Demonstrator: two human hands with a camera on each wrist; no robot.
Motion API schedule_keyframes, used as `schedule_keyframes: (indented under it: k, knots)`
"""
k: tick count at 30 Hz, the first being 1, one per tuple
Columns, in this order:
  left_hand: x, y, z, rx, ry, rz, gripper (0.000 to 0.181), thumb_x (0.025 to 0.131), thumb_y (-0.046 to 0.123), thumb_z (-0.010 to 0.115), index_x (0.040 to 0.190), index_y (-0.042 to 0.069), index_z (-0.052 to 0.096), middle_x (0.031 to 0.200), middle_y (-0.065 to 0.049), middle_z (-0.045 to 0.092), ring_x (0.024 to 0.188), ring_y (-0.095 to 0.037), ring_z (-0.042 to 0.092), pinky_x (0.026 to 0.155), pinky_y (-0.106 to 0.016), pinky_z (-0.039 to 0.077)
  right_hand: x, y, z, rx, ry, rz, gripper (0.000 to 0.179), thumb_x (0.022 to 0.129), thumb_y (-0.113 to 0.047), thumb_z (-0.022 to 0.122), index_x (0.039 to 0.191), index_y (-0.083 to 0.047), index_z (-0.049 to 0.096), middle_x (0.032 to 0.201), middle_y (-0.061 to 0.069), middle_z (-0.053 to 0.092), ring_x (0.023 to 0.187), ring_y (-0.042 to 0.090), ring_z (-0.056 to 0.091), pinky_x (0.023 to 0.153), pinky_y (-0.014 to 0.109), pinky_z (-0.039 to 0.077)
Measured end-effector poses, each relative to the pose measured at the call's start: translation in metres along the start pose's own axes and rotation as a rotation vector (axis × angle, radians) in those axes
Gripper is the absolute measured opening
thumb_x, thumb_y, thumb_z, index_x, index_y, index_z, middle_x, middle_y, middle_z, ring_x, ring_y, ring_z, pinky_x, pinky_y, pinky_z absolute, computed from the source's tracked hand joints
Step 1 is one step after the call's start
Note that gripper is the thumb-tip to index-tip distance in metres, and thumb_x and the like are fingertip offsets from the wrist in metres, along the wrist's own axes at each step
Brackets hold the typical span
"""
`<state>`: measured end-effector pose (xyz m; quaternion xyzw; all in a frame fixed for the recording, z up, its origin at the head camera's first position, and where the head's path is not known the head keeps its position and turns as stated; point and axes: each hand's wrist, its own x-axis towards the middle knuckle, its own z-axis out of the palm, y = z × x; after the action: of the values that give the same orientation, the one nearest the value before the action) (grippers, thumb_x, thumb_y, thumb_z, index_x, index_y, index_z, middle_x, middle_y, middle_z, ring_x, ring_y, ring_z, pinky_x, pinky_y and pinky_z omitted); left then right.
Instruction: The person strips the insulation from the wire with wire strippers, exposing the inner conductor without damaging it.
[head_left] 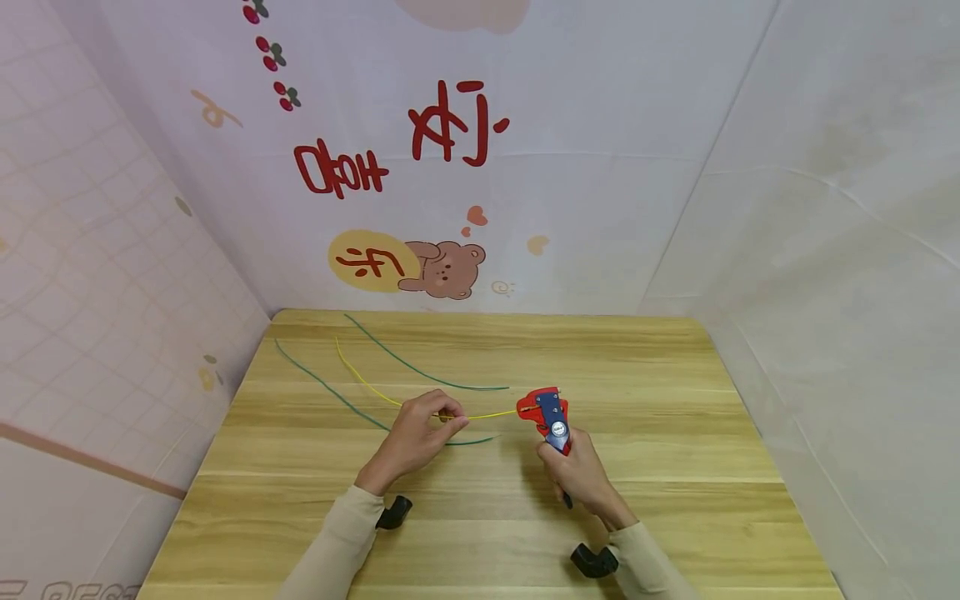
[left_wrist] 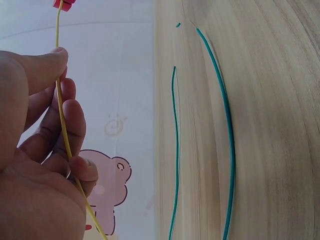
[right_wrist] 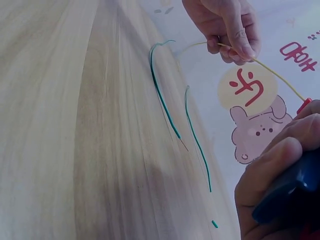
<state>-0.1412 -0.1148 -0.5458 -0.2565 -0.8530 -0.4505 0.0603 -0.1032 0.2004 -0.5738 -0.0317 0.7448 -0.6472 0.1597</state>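
Left hand [head_left: 422,423] pinched a yellow wire [left_wrist: 63,119] between thumb and fingertip, wire ran rightward from them to a wire stripper [head_left: 553,410], right hand [head_left: 583,473] wrapped its handle, one green wire [left_wrist: 177,135] lay beyond the left fingers, a second green wire [left_wrist: 232,135] (bare-tipped) beneath.

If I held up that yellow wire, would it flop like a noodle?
Maybe a bit: the yellow wire bends in a smooth curve past the left hand, so it's probably bendy yet springy. It looks thin, so it's likely light. It's long too, so it might wiggle when waved.
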Motion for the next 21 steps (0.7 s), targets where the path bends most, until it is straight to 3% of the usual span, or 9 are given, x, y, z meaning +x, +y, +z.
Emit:
schedule_keyframes:
  k: [6, 21]
  knots:
    - [0.0000, -0.0003, -0.0006, -0.008, -0.002, -0.017, 0.005, 0.104, 0.017, 0.084, 0.101, 0.019, 0.080, 0.101, 0.003, 0.078, 0.094, -0.007, 0.070, 0.085, -0.046, 0.066, 0.0002, -0.0001, -0.0005, 0.022, -0.024, -0.007, 0.016, 0.111, -0.007, 0.060, 0.113, 0.010, 0.060, 0.055, -0.001, 0.057, 0.038, 0.012, 0.055, 0.040, 0.025, 0.049]
    - [-0.0004, -0.0015, -0.0003, -0.009, 0.009, 0.003, 0.007, 0.106, 0.020, 0.081, 0.102, 0.015, 0.081, 0.101, 0.004, 0.078, 0.093, -0.008, 0.070, 0.084, -0.044, 0.065, 0.0005, 0.0015, -0.0022, 0.034, -0.049, -0.021, 0.020, 0.112, -0.010, 0.062, 0.112, 0.009, 0.059, 0.054, 0.000, 0.057, 0.040, 0.012, 0.056, 0.041, 0.029, 0.052]
